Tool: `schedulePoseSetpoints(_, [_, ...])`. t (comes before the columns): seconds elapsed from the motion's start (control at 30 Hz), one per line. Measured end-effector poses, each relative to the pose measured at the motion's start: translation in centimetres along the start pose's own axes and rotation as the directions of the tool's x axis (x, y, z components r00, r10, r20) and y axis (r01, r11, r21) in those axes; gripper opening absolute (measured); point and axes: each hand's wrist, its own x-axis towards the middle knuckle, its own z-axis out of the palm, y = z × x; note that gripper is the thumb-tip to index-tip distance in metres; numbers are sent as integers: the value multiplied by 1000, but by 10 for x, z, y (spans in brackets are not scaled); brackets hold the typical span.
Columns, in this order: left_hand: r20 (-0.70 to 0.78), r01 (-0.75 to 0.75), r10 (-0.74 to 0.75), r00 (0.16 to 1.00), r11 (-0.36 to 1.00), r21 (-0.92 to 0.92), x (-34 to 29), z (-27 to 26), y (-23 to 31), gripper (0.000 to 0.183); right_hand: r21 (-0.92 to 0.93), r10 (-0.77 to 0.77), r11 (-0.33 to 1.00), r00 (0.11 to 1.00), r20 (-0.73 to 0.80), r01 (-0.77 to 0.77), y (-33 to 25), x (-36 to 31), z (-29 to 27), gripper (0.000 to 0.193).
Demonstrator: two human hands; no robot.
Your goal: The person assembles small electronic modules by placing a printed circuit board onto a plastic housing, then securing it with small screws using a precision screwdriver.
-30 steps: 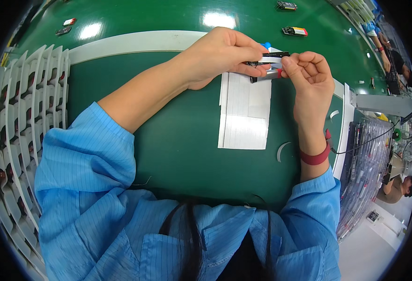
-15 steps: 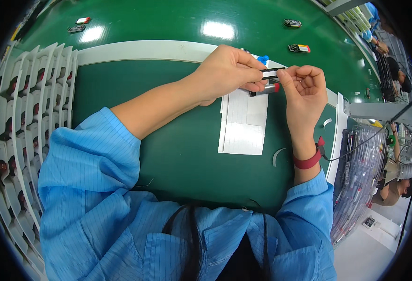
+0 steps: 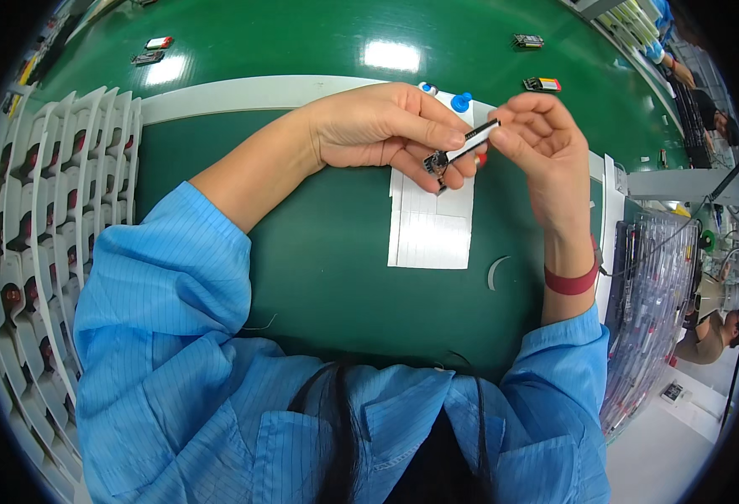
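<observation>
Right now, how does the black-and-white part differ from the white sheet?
The black-and-white part is held aslant in the left hand; the white sheet lies on the green mat. The part is small and narrow; the sheet is larger and broader. Both show white.

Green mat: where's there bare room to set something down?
Widest: the green mat between the left forearm, white sheet and blue shirt. Narrower: between the sheet and curved strip. Crowded: the sheet's far end, beneath the left hand and held part.
</observation>
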Motion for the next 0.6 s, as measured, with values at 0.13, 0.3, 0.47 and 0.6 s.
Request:
schedulePoseSetpoints(0.13, [-177, -82, 80, 981, 997, -7, 3, 13, -8, 33, -245, -271, 937, 961, -61, 249, 11, 0, 9, 22])
schedulePoseSetpoints(0.3, [-250, -74, 97, 963, 992, 99, 6, 17, -12, 26, -299, -271, 916, 962, 37, 269, 15, 3, 1, 19])
schedulePoseSetpoints(0.47, [-254, -125, 141, 957, 989, 75, 4, 15, -7, 23, -643, -408, 583, 863, 297, 497, 10, -1, 6, 16])
schedulePoseSetpoints(0.6, [-272, -109, 126, 954, 991, 74, 1, 19, -4, 25, -429, -521, 764, 853, 29, 481, 15, 0, 5, 17])
